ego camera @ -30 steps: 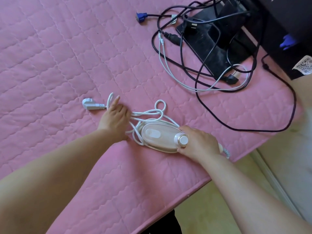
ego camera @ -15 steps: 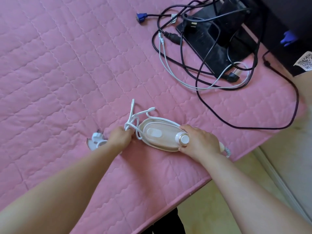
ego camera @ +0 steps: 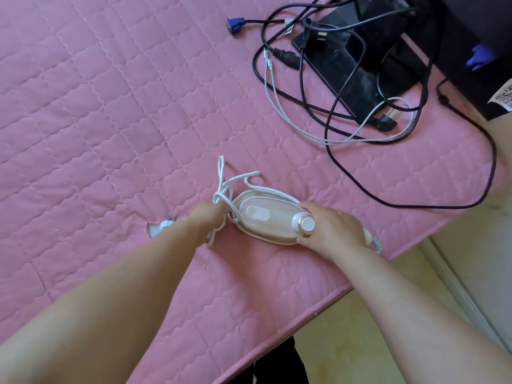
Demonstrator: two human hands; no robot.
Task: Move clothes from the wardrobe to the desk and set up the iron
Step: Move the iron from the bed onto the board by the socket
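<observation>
A small white and beige iron (ego camera: 266, 221) lies flat on the pink quilted desk cover (ego camera: 110, 120), near the front edge. My right hand (ego camera: 329, 228) grips its rear end, beside the round dial (ego camera: 306, 224). My left hand (ego camera: 207, 217) holds the bunched white cord (ego camera: 224, 187) at the iron's nose, fingers curled around the loops. The white plug (ego camera: 159, 227) peeks out just left of my left forearm. No clothes are in view.
At the back right a black monitor base (ego camera: 357, 65) sits among tangled black and white cables (ego camera: 327, 112), with a blue VGA connector (ego camera: 234, 24). A long black cable loops toward the desk's right edge (ego camera: 490, 167). The floor shows beyond the front edge.
My left hand has gathered the cord and pulled it in toward the iron's nose; the plug moved down and toward me with it. My right hand kept its hold on the iron.
</observation>
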